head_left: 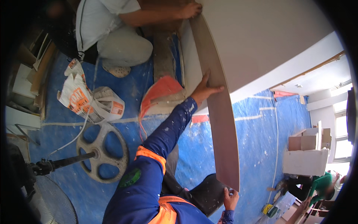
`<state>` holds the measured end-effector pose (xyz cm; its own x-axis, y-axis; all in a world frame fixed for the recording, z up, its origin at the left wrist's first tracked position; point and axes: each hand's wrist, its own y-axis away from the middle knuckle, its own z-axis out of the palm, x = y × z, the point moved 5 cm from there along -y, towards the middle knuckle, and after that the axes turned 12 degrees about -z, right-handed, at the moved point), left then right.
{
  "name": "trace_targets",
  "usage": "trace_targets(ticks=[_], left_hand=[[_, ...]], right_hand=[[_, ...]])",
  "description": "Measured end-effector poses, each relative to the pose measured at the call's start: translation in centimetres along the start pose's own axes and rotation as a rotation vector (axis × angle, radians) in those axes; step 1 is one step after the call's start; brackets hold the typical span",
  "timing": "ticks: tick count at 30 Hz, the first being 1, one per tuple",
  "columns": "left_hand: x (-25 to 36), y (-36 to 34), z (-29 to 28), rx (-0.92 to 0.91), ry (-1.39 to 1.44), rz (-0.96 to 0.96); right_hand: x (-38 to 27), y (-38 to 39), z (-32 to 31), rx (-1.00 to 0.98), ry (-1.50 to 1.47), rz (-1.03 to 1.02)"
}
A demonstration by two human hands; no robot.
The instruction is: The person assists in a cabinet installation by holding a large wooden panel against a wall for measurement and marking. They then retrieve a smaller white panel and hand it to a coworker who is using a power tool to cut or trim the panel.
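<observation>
A long narrow brown board (220, 138) runs along the pale sloping panel (253, 41), from the top centre down to the lower middle. My left hand (207, 89) grips the board at its upper middle, thumb across its face. My right hand (230, 198) holds its lower end near my dark-trousered knee. At the top, another person's hand (191, 9) is on the board's far end; that person, in a light shirt, kneels on the blue sheeting (130, 93).
White-and-orange sacks (76, 93), a red offcut (160, 89) and a wheel-shaped metal base (102, 168) with a fan (52, 201) lie or stand at left. Another person in green (320, 186) works at lower right, below stacked boxes (304, 160) and beside a tub (268, 211).
</observation>
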<state>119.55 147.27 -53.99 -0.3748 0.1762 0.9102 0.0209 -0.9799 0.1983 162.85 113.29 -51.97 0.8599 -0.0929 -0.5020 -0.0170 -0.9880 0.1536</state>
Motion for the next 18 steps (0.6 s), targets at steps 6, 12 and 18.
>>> trace_targets(ticks=[6,12,18], left_hand=[[-0.2,-0.5,0.2,-0.017,-0.028,0.006],[-0.3,-0.2,-0.1,-0.023,0.046,-0.027],[-0.2,0.0,0.1,-0.025,0.045,-0.041]], right_hand=[[1.5,-0.1,0.6,0.03,-0.045,0.0],[1.3,-0.1,1.0,0.211,-0.165,-0.071],[1.3,-0.2,0.8,0.017,-0.076,-0.021]])
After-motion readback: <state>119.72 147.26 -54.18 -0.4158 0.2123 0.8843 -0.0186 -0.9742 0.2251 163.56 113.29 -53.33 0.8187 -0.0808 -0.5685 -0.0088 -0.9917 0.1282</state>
